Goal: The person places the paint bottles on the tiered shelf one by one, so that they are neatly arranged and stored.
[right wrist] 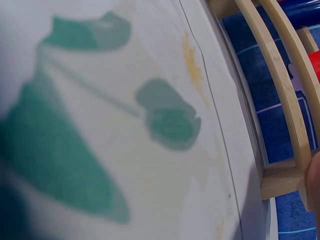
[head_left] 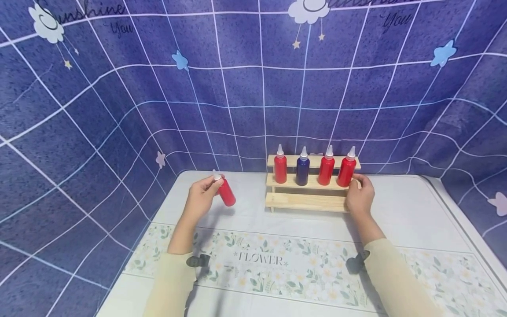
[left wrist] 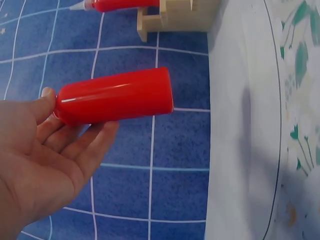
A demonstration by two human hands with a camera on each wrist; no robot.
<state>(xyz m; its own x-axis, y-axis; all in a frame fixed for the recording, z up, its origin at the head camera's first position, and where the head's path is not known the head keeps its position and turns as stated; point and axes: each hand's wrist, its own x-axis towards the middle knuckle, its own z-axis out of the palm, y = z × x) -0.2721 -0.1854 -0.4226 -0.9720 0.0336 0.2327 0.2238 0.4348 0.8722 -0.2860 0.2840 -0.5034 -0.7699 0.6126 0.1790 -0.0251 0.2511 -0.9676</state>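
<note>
My left hand pinches a red squeeze bottle near its white nozzle cap, left of the rack. The bottle tilts, its base down to the right and raised over the table; in the left wrist view the bottle lies across the fingers. At the right end of a stepped wooden rack, my right hand grips the rack's end beside the rightmost red bottle. Only a sliver of that hand shows in the right wrist view. On the rack's middle step also stand two red bottles and a dark blue bottle.
The white table carries a floral runner with the word FLOWER across its front. A blue gridded curtain hangs behind and at both sides. The rack's lower front step holds no bottles.
</note>
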